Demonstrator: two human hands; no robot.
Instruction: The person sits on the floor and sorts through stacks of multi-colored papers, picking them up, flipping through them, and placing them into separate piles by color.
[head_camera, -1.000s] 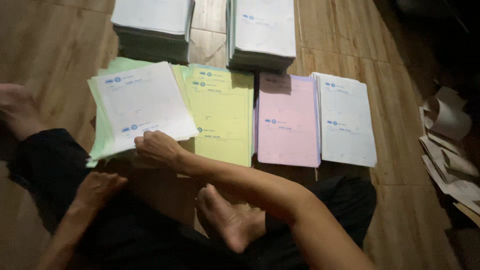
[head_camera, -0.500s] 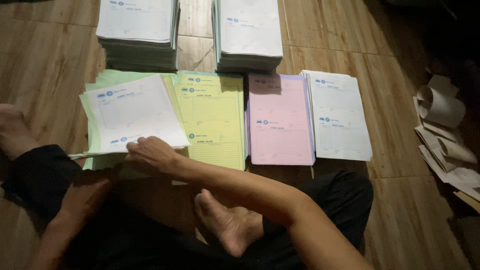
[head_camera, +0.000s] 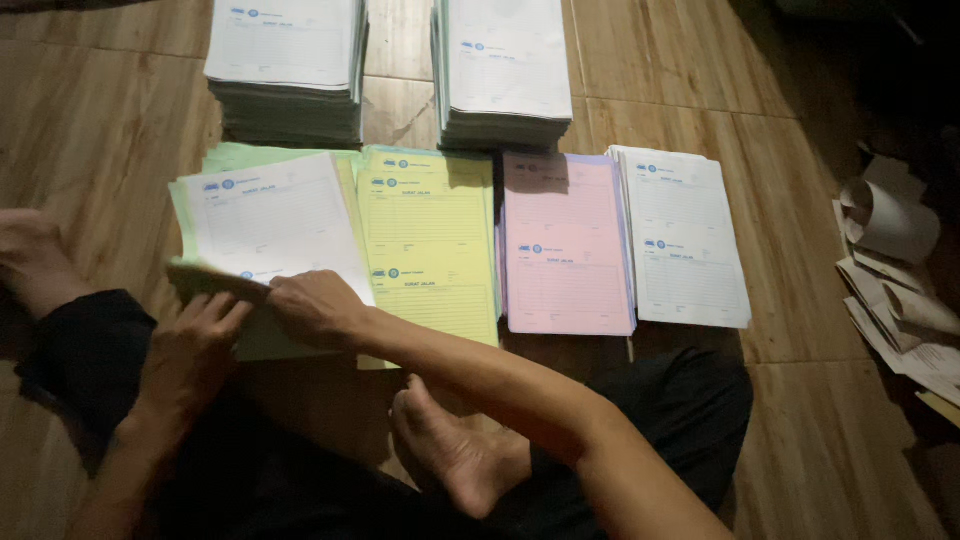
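Item: white form (head_camera: 275, 215), top sheet of the green pile (head_camera: 225, 160). We find its near edge under our right hand (head_camera: 315, 308), fingers curled and pinching it; our left hand (head_camera: 190, 355) lies just beside, fingers flat beneath the lifted edge (grip there unclear). Beyond the right hand: yellow pile (head_camera: 430, 240), then pink pile (head_camera: 565, 245), then white pile (head_camera: 685, 240). Farther off, two tall stacks (head_camera: 290, 60). Bare foot (head_camera: 455, 455) sits under the right forearm. Loose scraps (head_camera: 895, 270) well apart.

We note a wooden plank floor (head_camera: 800, 130), its brown boards running left to right with visible seams. Light falls on the left and centre; the right edge and upper right corner lie in deep shadow.
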